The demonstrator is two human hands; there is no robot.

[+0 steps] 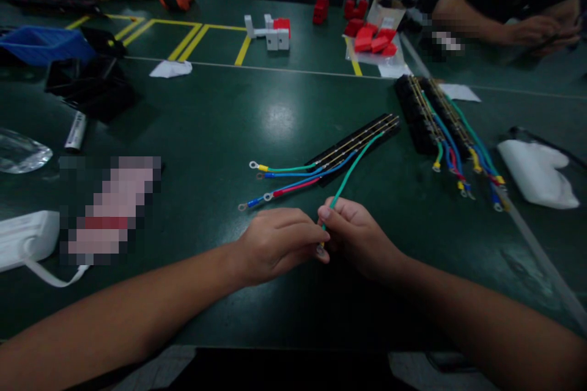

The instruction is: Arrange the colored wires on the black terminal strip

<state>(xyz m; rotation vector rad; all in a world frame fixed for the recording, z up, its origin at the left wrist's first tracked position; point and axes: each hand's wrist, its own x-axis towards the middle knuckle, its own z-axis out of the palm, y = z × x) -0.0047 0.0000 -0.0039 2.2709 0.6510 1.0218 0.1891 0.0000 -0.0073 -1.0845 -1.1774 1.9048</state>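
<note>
My left hand (279, 244) pinches the lower end of a green wire (345, 180), close to its yellow-sleeved ring terminal (321, 249). Just above that, my right hand (362, 235) has thumb and curled fingers closed on the same wire. The wire runs up to the far end of a black terminal strip (353, 148) with brass-coloured bars, which lies slanted on the table. From the strip's near end, more wires fan out to the left: a green wire (288, 168), blue ones and a red wire (298, 187), all tipped with ring terminals.
Two similar wired strips (417, 113) lie at right, near a white pouch (536, 171). At left are a phone (114, 208), a white power bank (27, 238), a marker (76, 131), black bins (92, 85) and a blue bin (46, 43). Other people sit across the table.
</note>
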